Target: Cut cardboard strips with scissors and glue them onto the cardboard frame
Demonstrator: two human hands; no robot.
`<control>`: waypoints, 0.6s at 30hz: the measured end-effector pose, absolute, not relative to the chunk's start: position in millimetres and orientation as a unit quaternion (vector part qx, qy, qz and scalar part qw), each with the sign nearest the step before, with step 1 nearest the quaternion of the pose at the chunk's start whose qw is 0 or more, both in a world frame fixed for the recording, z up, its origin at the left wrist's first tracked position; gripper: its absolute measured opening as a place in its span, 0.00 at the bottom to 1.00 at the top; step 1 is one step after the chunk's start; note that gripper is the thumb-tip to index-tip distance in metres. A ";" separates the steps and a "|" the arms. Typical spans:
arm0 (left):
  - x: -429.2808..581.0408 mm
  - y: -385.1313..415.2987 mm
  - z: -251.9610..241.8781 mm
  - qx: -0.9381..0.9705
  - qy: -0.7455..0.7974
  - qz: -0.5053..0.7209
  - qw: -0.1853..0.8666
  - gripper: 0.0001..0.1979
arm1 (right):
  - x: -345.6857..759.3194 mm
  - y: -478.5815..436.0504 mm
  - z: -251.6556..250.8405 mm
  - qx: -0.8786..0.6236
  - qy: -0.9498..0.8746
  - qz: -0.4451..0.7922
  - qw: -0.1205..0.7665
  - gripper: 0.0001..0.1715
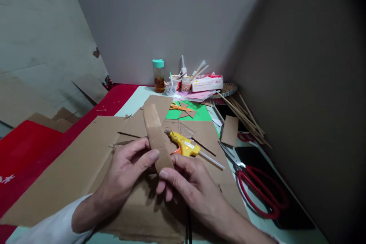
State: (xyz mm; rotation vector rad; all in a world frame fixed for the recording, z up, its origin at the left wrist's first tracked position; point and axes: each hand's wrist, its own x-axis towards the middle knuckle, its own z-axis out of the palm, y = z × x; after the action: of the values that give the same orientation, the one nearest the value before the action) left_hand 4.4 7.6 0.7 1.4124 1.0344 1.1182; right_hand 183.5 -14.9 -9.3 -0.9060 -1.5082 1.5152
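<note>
Both of my hands hold a long narrow strip of brown cardboard (154, 131) that points away from me. My left hand (126, 169) pinches its near end from the left, thumb on top. My right hand (185, 183) grips the same end from the right, fingers curled under it. Just behind the strip a yellow glue gun (184, 145) lies on large brown cardboard sheets (71, 167), with a glue stick poking out to the right.
Red-handled scissors (257, 187) lie at the right on a dark mat. Bamboo sticks (243, 116), a small cardboard piece (230, 130), green paper (197, 112) with orange scissors (178, 107), cups of tools (183, 82), a bottle (158, 76) and a white box (207, 82) stand at the back. Red cloth (25, 145) is at the left.
</note>
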 end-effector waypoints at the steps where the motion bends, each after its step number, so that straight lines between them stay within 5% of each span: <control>1: 5.9 5.7 1.2 0.591 0.426 0.446 0.519 0.11 | 183.4 -14.9 -9.9 -0.361 -0.594 0.598 0.399 0.19; 18: 9.7 7.4 -11.5 0.516 0.332 0.421 0.668 0.08 | 175.8 -15.4 -19.5 -0.351 -0.587 0.616 0.392 0.22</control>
State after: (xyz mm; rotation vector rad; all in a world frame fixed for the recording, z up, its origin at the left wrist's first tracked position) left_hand 9.7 7.4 -11.5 1.1637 0.7484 0.9487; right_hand 175.8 -15.4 -19.5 -0.8911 -1.4898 1.5640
